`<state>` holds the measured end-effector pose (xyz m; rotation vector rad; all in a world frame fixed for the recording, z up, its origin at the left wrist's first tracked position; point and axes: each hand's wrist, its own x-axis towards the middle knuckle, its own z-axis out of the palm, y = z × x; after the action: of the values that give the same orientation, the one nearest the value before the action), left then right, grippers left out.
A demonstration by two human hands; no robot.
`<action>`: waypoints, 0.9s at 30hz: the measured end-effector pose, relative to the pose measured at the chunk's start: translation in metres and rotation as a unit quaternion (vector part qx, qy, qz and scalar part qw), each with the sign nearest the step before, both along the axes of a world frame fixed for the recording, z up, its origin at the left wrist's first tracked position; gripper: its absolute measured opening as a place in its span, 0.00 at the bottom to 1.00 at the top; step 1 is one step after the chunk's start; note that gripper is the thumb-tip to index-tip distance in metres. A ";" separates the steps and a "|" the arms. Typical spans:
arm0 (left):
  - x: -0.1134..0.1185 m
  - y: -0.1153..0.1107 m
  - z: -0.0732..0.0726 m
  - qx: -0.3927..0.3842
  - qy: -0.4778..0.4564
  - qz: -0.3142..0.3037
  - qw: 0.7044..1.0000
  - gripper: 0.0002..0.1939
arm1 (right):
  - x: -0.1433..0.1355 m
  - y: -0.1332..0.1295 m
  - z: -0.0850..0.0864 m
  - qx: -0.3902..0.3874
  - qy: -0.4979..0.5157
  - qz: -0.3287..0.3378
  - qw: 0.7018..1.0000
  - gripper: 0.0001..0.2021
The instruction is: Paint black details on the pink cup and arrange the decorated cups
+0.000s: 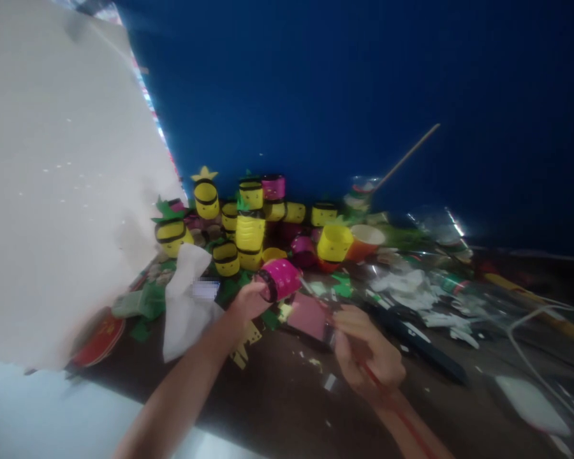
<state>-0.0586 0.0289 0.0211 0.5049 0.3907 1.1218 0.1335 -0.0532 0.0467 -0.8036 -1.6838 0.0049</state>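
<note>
My left hand [250,301] is closed around the end of a magenta cup [286,278] that has a dark band at its rim and small pale spots on its side. My right hand [367,352] grips a thin paintbrush [373,376] with a red handle, which runs back along the forearm. The brush's front end points toward the cup; blur hides whether they touch. Beneath the two hands lies a flat pink piece [309,317]. Behind them stand several yellow cups [249,231] with black bands, some topped with green leaf shapes.
A white cloth or paper [186,319] stands left of my left arm, near a red round lid [99,338]. Rightward lie a black tool [421,347], crumpled white scraps [406,287], a clear bottle [459,287] and a pale cable [521,344]. A blue wall [339,83] rises behind.
</note>
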 end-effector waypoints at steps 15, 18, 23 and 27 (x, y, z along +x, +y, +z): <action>-0.002 0.001 0.000 -0.028 -0.015 0.009 0.999 0.28 | 0.002 -0.003 0.005 0.009 0.008 0.012 1.000 0.11; -0.001 0.000 0.003 -0.021 -0.013 0.008 1.000 0.29 | 0.002 -0.006 0.006 -0.002 0.019 -0.004 1.000 0.10; 0.001 -0.001 0.006 0.006 0.008 -0.002 1.000 0.30 | 0.000 -0.006 0.007 -0.013 0.008 -0.035 0.999 0.09; 0.001 -0.003 0.005 0.018 0.019 -0.014 1.000 0.30 | 0.001 -0.004 0.007 -0.005 -0.017 -0.006 1.000 0.11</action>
<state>-0.0577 0.0262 0.0264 0.5614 0.3956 1.0949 0.1348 -0.0572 0.0537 -0.8264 -1.7120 -0.0082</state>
